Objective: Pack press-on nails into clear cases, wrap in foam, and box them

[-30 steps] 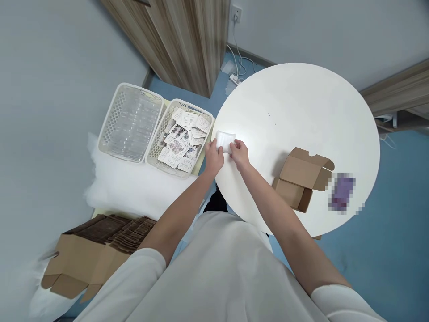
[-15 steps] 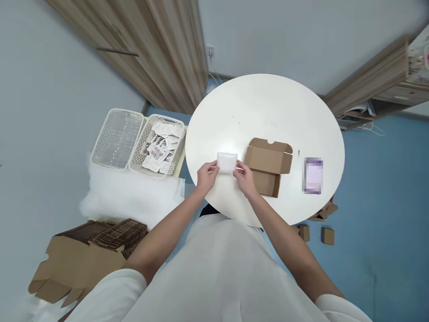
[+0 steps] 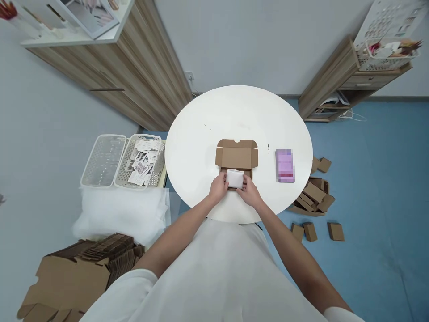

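Observation:
A small white wrapped packet (image 3: pixel 235 179) is held between my two hands, over the tray part of an open brown cardboard box (image 3: pixel 237 157). My left hand (image 3: pixel 219 187) grips the packet's left side, fingers closed on it. On its right side, my right hand (image 3: pixel 249 191) holds it the same way. The box stands on the round white table (image 3: pixel 237 112) with its lid raised away from me. Whether the packet touches the box bottom cannot be seen.
A pink-purple stack (image 3: pixel 285 166) lies on the table's right. Two white baskets (image 3: pixel 119 172), one holding cards, white foam sheets (image 3: pixel 120 210) and flat cardboard (image 3: pixel 67 277) are at the left. Small brown boxes (image 3: pixel 335 231) lie on the floor at right.
Both hands have carried the white packet from the table left of the open box to above the box's tray. The view has shifted, and the box now appears squarely before me.

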Action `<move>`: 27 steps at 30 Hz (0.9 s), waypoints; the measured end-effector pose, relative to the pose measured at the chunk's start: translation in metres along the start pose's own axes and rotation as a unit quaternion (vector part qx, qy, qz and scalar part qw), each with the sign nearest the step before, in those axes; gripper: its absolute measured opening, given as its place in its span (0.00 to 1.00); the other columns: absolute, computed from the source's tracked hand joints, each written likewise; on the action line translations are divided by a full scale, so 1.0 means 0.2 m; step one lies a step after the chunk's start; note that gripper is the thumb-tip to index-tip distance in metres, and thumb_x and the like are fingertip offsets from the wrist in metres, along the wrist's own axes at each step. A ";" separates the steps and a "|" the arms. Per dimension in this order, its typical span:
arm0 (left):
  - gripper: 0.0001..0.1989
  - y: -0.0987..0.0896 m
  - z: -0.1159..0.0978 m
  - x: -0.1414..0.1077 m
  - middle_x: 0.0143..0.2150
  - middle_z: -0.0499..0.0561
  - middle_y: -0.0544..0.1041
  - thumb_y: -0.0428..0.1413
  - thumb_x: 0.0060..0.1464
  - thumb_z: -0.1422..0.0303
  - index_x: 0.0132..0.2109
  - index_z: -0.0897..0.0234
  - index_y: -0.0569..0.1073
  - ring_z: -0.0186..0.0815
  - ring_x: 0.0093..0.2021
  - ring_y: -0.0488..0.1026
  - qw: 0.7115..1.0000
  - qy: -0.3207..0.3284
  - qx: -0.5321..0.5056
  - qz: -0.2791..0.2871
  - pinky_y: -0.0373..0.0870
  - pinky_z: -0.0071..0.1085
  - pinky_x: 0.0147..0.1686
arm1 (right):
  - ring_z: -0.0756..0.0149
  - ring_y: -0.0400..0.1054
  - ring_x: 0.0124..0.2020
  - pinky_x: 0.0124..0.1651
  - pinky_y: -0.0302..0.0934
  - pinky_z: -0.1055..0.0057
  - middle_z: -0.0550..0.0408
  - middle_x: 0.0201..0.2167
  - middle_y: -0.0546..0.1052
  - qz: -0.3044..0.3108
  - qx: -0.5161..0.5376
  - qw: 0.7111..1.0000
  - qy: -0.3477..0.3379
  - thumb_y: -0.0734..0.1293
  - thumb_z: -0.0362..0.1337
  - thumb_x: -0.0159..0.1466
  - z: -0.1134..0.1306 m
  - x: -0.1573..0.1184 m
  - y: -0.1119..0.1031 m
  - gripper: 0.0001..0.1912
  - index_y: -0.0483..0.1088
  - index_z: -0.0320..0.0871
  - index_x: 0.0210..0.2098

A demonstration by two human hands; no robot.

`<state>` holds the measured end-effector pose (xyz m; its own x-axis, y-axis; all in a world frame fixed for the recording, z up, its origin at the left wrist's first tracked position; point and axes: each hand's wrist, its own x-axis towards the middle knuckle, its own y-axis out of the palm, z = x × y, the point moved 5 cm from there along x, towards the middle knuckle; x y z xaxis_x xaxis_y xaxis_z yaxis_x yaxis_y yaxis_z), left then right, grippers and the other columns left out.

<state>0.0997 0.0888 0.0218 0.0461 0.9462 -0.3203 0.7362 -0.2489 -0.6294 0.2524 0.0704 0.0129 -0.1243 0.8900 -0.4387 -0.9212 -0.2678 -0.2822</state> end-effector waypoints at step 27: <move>0.33 -0.23 0.04 0.23 0.51 0.56 0.71 0.32 0.54 0.45 0.51 0.61 0.68 0.40 0.51 0.68 0.943 -0.101 -0.316 0.023 0.66 0.37 0.46 | 0.63 0.59 0.53 0.49 0.56 0.62 0.57 0.55 0.64 0.009 0.193 0.981 0.002 0.49 0.60 0.58 0.16 0.29 -0.31 0.29 0.60 0.54 0.52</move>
<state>0.0622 0.1429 0.0309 0.0060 0.8627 -0.5057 0.9949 -0.0562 -0.0841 0.2906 0.1504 0.0333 -0.1412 0.8846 -0.4444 -0.9900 -0.1231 0.0695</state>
